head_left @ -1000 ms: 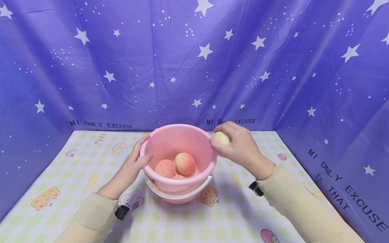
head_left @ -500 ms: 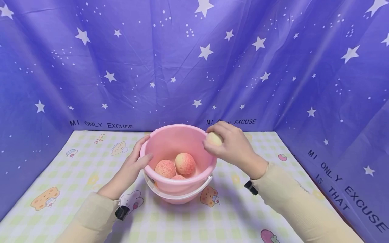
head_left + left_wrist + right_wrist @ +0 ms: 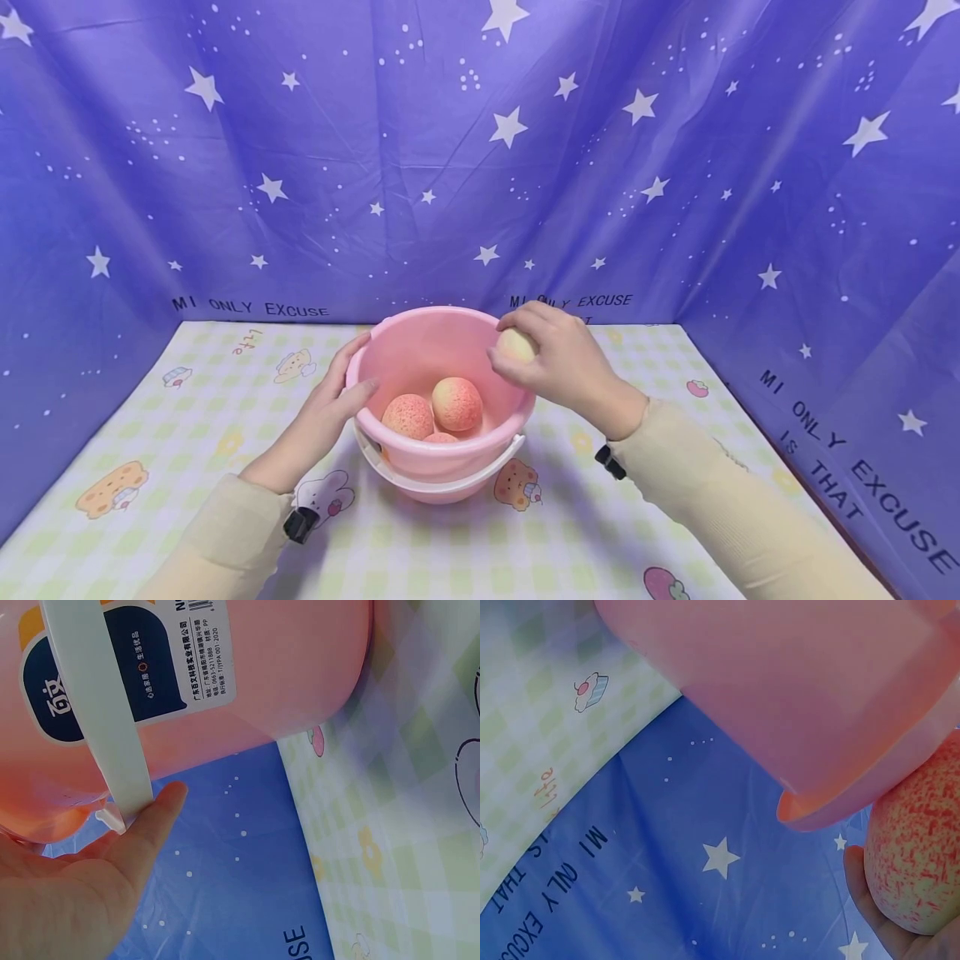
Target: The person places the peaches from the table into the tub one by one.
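A pink bucket (image 3: 442,460) stands upright on the table, its white handle (image 3: 450,485) hanging down at the front. Inside lie two peaches, one at the left (image 3: 407,417) and one at the right (image 3: 457,404), with part of a third peach (image 3: 441,437) showing below them. My left hand (image 3: 326,400) grips the bucket's left rim, thumb over the edge. Above the right rim, my right hand (image 3: 566,354) holds another peach (image 3: 517,346), pale on the side facing the head camera. In the right wrist view, this held peach (image 3: 915,847) shows red speckles close to the bucket's rim (image 3: 855,799).
Under the bucket spreads a green-and-white checked tablecloth (image 3: 225,392) with cartoon prints. A purple-blue star-printed curtain (image 3: 420,150) closes off the back and both sides. A printed label (image 3: 165,660) is stuck to the bucket's side.
My right hand has moved left with its peach, from outside the right rim to over the bucket's opening. My left hand, the bucket and the peaches inside stay as they were.
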A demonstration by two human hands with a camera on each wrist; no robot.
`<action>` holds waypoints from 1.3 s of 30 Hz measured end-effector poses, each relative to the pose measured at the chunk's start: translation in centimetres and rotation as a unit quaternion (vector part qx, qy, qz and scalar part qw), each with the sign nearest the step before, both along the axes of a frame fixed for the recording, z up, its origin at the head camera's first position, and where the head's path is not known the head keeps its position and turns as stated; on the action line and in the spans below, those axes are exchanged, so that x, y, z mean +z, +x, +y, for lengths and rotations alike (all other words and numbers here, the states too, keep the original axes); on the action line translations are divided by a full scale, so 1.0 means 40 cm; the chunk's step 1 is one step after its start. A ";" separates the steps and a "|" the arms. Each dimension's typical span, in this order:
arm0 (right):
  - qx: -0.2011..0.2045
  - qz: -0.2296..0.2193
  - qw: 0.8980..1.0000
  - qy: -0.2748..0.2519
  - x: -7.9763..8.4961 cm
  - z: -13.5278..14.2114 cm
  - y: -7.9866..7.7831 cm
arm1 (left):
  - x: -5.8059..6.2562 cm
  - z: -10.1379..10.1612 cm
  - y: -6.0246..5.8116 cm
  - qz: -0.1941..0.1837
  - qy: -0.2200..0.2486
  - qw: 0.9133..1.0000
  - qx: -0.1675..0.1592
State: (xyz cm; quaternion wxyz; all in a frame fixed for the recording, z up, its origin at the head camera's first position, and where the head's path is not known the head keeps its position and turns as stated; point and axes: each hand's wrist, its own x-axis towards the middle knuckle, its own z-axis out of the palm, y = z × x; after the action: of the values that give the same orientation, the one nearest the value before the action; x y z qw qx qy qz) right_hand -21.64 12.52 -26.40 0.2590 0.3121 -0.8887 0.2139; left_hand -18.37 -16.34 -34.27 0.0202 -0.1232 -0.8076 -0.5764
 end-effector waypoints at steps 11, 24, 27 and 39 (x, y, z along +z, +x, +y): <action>0.018 0.025 0.999 0.013 -0.002 -0.022 -0.008 | 0.001 -0.002 0.001 0.002 -0.003 1.000 0.000; 0.033 0.036 0.998 0.041 0.000 -0.047 -0.011 | -0.001 -0.003 -0.002 -0.001 -0.007 1.000 0.005; 0.037 0.035 0.998 0.043 -0.001 -0.053 -0.013 | -0.001 -0.003 -0.003 -0.002 -0.010 1.000 0.006; 0.055 0.023 0.995 0.081 -0.004 -0.082 -0.015 | -0.001 -0.005 -0.003 -0.008 -0.007 1.000 0.005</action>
State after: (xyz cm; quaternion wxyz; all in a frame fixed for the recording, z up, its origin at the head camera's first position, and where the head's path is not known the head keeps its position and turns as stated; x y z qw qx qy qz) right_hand -22.22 9.23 -26.57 0.2411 0.3849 -0.8785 0.1481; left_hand -18.48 -16.55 -34.33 0.0160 -0.1151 -0.8122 -0.5717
